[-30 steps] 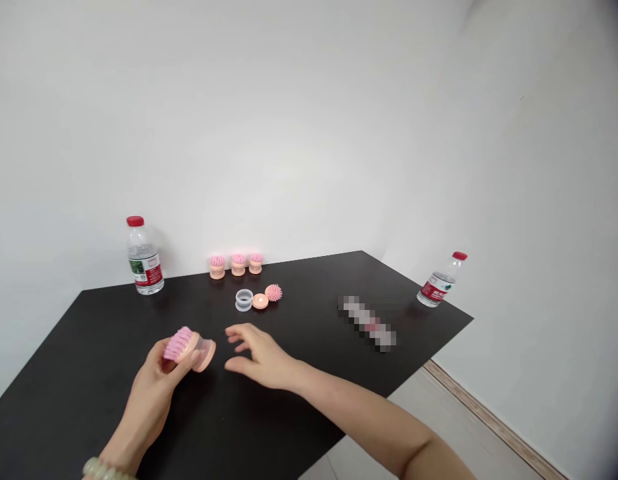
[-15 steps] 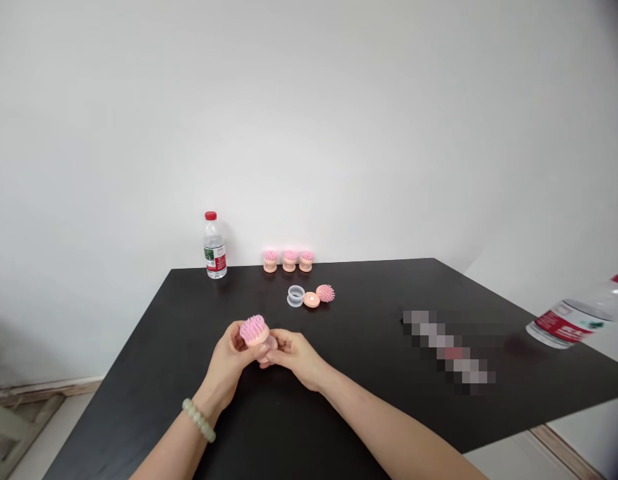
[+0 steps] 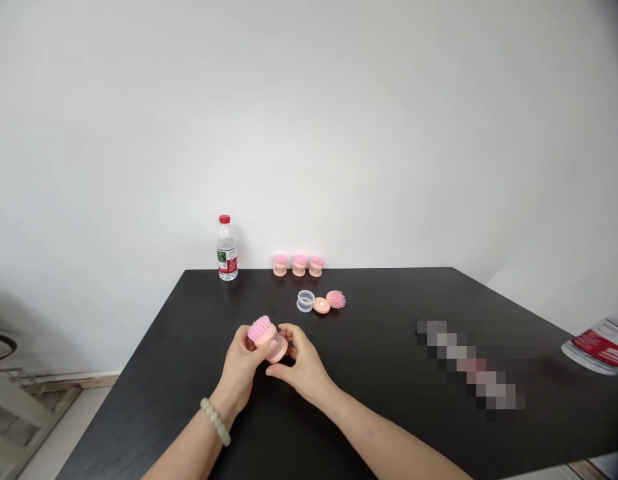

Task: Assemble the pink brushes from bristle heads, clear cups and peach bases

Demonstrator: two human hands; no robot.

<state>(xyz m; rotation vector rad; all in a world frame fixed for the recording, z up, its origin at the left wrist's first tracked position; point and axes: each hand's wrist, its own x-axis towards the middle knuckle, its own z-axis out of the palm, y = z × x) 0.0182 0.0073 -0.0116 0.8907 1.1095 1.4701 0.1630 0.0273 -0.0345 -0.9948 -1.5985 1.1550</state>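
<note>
- Left hand [image 3: 239,370] clamped on a pink-bristled brush [image 3: 261,329] (bristles tilted up)
- Right hand [image 3: 303,370] just beside it, fingertips seemingly touching its peach base
- Both over the black table [image 3: 389,300], nearer its left edge

Pink brushes [image 3: 299,265] block the hands [image 3: 303,370]; rightward blur [image 3: 466,363] unclear.

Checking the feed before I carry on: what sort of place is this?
Probably a plain indoor room set up as a simple work area: a black table stands against bare white walls, with a water bottle on it and a pink-bristled brush in the left hand.
</note>
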